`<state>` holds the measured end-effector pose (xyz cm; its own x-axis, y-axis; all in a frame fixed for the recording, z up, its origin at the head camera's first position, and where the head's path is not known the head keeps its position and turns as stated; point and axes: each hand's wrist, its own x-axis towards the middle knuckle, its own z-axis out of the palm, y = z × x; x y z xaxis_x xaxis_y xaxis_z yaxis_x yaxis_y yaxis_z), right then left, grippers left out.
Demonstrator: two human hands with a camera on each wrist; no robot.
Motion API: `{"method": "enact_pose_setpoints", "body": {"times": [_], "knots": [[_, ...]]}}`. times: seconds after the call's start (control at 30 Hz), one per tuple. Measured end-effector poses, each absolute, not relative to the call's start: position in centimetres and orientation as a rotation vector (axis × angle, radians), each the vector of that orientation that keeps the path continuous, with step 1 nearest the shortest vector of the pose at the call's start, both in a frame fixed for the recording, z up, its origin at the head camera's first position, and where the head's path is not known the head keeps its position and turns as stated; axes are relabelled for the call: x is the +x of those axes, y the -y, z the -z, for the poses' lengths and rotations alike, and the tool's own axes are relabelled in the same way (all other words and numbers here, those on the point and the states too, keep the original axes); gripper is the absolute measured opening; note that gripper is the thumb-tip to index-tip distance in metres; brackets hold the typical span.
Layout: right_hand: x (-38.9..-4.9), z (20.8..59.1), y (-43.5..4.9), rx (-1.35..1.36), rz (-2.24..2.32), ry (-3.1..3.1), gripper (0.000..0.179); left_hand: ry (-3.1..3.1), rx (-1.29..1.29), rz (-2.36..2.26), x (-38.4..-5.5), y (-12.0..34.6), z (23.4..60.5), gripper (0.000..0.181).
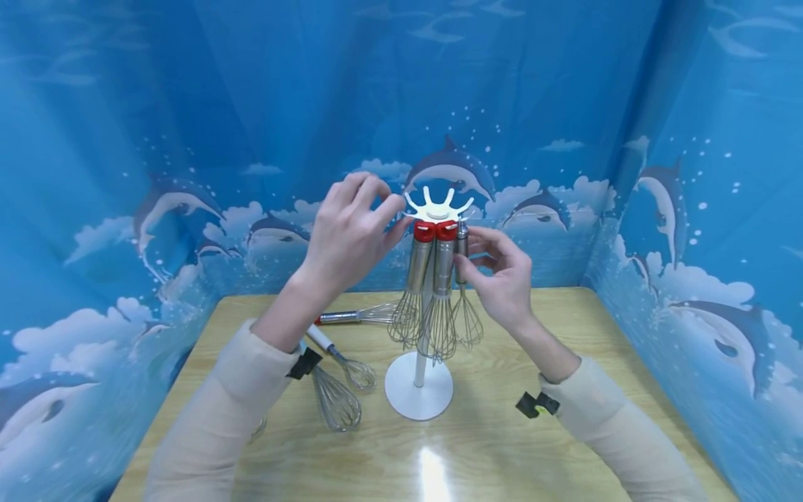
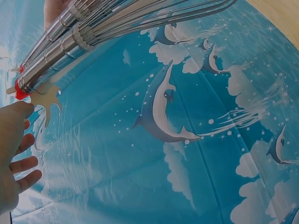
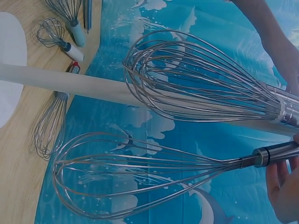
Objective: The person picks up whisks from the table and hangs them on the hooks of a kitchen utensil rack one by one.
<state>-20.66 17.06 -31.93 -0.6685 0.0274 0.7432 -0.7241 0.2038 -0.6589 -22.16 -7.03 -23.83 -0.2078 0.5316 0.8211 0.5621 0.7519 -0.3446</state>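
A white stand (image 1: pixel 437 211) with curved prongs carries two steel whisks (image 1: pixel 443 265) with red handle ends, wires downward. My left hand (image 1: pixel 351 226) is at the stand's left side, thumb and index finger pinching a prong. In the left wrist view, those fingertips lie close to a red handle end (image 2: pixel 21 91), while the other fingers spread loosely. My right hand (image 1: pixel 502 275) holds the handle of a thinner steel whisk (image 1: pixel 463 258) between thumb and fingers, its top beside a right-hand prong. In the right wrist view, its wires (image 3: pixel 140 175) hang beside another whisk's wires (image 3: pixel 196 84).
The stand's round base (image 1: pixel 401 397) sits on the wooden table (image 1: pixel 502 446). Left of it lie a red-ended whisk (image 1: pixel 341 316), a small white-handled whisk (image 1: pixel 360 374) and a larger whisk (image 1: pixel 339 404), partly under my left forearm. Blue dolphin-print curtains (image 1: pixel 533 84) surround the table.
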Motion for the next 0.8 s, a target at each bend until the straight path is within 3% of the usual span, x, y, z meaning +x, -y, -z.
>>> {"method": "enact_pose_setpoints", "body": {"times": [0.8], "knots": [[-22.0, 31.5, -18.1, 0.591, -1.591, 1.819, 0.039, 1.792, -0.826, -0.002, -22.0, 5.2, 24.0, 0.021]]}}
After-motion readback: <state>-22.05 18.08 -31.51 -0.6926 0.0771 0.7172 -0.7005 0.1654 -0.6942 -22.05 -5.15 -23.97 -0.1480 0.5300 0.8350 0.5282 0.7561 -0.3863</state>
